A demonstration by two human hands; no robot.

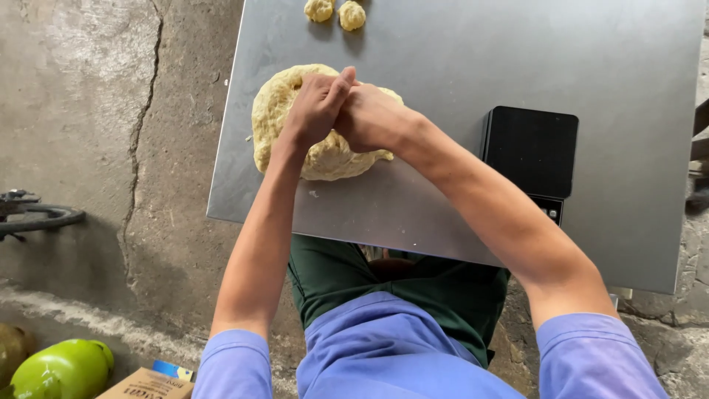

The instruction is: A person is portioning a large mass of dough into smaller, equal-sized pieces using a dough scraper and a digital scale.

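The big, lumpy yellow dough [325, 151] sits near the left edge of the grey metal table [443, 59]. My left hand [316, 107] and right hand [373, 118] press down on it together, fingers curled. Two small dough balls [336, 12] lie further away, and a black scale [530, 151] sits on my right.

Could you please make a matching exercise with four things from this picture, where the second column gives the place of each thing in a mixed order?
Things:
1. large dough mass
2. two small dough balls
3. black scale
4. green round object

Places:
A. on the floor, at the lower left
B. under both hands, near the table's left edge
C. at the far edge of the metal table
D. on the table, to the right of the right hand

Pairs: 1-B, 2-C, 3-D, 4-A
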